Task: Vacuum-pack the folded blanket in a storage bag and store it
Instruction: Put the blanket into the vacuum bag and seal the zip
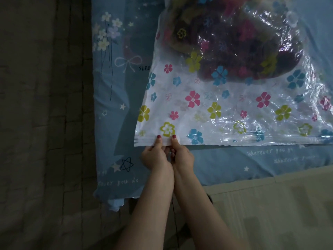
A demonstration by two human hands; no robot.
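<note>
**Sealing the open edge of a flowered storage bag**

Pinching the near edge of the storage bag (225,109), both hands are working side by side at about 6 o'clock in the view. The left hand (155,156) and the right hand (182,155) are touching each other, thumbs lying on top of the plastic and fingers curling underneath, gripping the zip strip (252,140) close to its 9 o'clock corner.

The strip's long axis is running from 9 o'clock to 3 o'clock, directly across the hands. Nearly all of its length is stretching away toward 3 o'clock, so the right hand is sitting nearer the unpressed stretch. Judging by this, the coming move is likely a slide along the strip toward 3 o'clock.

The blanket (234,49) is lying inside the bag toward 12 to 1 o'clock, well apart from the hands, showing as a dark, bunched shape through the glossy plastic. The bag is resting on a blue printed sheet (115,87).

Glare is blurring the blanket's folds. The bag's 12 and 3 o'clock edges are being cut off by the frame. Whether the strip is already closed anywhere is impossible to tell. A round pale spot near 1 o'clock may be a valve, but it is too indistinct to confirm.
</note>
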